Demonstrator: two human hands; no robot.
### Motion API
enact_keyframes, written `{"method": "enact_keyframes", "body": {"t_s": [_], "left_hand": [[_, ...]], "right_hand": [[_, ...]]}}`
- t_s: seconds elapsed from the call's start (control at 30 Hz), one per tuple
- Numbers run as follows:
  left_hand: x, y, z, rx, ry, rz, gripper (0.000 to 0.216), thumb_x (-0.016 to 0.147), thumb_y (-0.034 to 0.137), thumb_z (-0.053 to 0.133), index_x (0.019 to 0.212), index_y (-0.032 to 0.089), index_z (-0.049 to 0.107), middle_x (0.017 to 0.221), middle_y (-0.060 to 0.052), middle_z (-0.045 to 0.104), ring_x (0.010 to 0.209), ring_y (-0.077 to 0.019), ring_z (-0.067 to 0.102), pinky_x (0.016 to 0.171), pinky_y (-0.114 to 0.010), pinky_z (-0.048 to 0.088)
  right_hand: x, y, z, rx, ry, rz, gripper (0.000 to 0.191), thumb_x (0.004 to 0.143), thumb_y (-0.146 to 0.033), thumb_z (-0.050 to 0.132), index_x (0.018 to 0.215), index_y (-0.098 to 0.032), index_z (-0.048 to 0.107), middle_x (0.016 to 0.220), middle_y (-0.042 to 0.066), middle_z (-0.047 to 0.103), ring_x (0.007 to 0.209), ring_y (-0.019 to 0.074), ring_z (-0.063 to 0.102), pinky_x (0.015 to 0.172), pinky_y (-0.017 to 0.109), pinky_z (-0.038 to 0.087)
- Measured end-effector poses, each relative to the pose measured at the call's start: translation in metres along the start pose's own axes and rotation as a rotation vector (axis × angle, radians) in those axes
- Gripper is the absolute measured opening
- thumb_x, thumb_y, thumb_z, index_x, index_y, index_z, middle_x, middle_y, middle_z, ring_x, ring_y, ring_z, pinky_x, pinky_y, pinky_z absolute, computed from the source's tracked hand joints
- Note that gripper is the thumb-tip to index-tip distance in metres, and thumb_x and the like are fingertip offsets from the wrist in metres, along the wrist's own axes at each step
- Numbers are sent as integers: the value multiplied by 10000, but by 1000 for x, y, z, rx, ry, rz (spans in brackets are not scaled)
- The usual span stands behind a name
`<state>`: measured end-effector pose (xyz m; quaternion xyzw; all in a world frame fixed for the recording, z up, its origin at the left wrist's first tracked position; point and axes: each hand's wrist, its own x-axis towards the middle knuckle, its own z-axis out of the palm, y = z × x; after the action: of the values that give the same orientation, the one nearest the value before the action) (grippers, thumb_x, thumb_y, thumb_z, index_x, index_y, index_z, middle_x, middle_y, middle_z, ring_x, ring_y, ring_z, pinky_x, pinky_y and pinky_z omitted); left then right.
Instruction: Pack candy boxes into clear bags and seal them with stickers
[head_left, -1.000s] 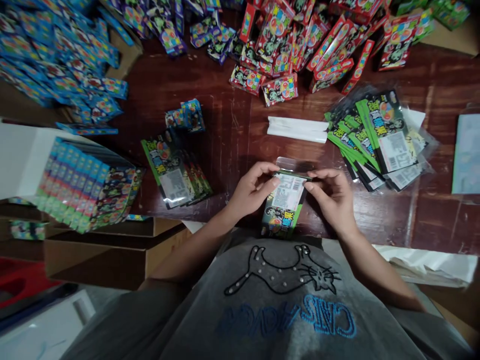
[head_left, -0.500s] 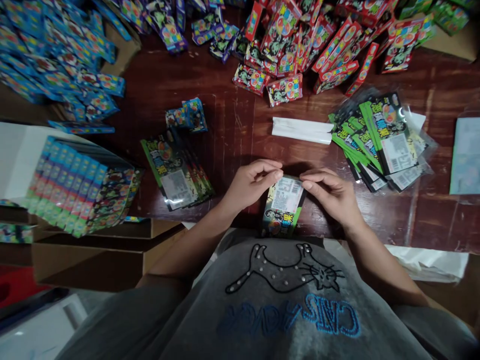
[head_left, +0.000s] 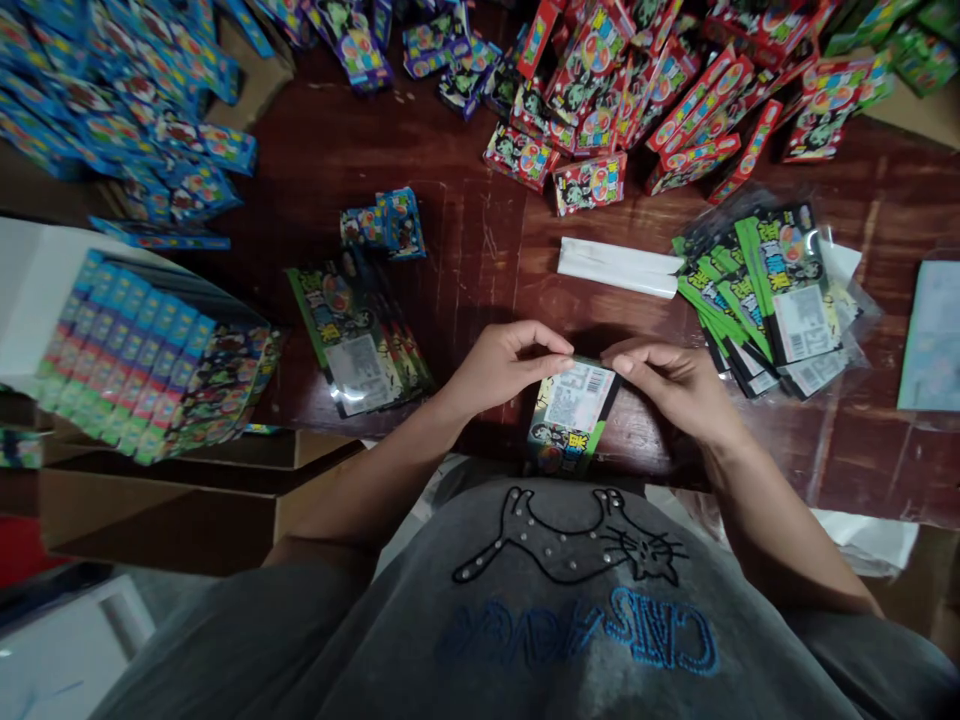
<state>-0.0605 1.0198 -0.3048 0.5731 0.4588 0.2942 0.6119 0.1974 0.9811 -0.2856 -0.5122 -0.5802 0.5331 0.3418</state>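
Note:
A flat printed packet [head_left: 574,400] in black and green, with a white label, lies near the table's front edge just ahead of my shirt. My left hand [head_left: 514,365] pinches its far left corner between thumb and fingers. At the far right corner, my right hand [head_left: 667,380] has its thumb and fingertips closed on the packet's edge. Left of my hands is a fanned stack of similar packets [head_left: 360,350]. More of them, in clear sleeves [head_left: 780,290], are spread to the right.
Red boxes [head_left: 592,182], purple boxes [head_left: 352,45] and blue boxes [head_left: 187,190] are heaped along the back and left. A white folded strip [head_left: 619,267] lies mid-table. Two small blue boxes [head_left: 401,222] sit behind the left stack. A carton [head_left: 165,520] holding stacked multicoloured packs [head_left: 135,360] stands at left.
The view has shifted slightly. Both hands stay at the packet's far corners, with only small finger movements along that edge.

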Motion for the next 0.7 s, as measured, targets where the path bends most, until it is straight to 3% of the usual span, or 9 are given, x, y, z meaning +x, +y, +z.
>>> {"method": "enact_keyframes", "body": {"t_s": [0.07,0.2,0.27,0.4,0.47,0.53,0.63,0.7], "left_hand": [[3,-4,0,14,-7,23,198,829,371,856,932,205,820,1003,-59,841,899,-168,774,857,-313,607],[12,-8,4,38,-35,45,198,856,382,837,935,203,817,996,-61,839,889,-169,773,855,-319,608],[16,-10,6,42,-44,52,196,861,380,834,938,200,814,1008,-65,839,905,-175,778,869,-327,609],[18,-16,5,73,-48,70,179,895,368,819,958,201,805,1013,-67,831,917,-183,782,884,-347,613],[16,-16,2,155,-20,142,135,912,336,813,950,206,798,1093,-79,812,1005,-195,774,961,-382,610],[13,-13,-2,284,71,227,120,906,300,822,980,213,786,1311,-107,745,1190,-227,728,1031,-417,599],[16,-2,-5,385,296,302,350,890,329,841,1205,233,722,1629,-134,522,1453,-283,569,1061,-428,592],[25,5,-3,325,339,318,492,920,352,805,1366,242,629,1601,-143,558,1443,-285,583,1074,-415,581]], "right_hand": [[11,-6,-10,-149,-50,-136,223,1013,-472,710,955,-297,835,1075,25,832,1020,220,778,955,437,620],[66,-13,-23,-572,104,-395,318,1011,-517,686,1224,-308,795,1198,81,763,1188,320,698,1100,576,530],[102,-11,-25,-718,104,-464,397,1012,-533,664,1313,-290,753,1212,106,735,1223,359,651,1109,603,504],[151,-3,-21,-929,-32,-503,321,1032,-496,632,1133,-237,791,1075,115,739,1141,360,630,1026,590,506],[157,-3,-22,-922,-50,-506,286,1047,-451,613,1010,-234,796,1006,97,746,1104,334,639,1027,576,493],[152,-8,-25,-802,-62,-504,280,1046,-440,619,944,-245,792,961,67,759,1028,283,665,1025,536,497],[137,-19,-31,-499,-146,-418,301,999,-531,691,943,-254,797,938,35,785,870,214,690,903,431,550],[130,-24,-34,-328,-192,-336,364,962,-612,719,960,-257,802,938,30,796,808,194,694,789,379,556]]}}
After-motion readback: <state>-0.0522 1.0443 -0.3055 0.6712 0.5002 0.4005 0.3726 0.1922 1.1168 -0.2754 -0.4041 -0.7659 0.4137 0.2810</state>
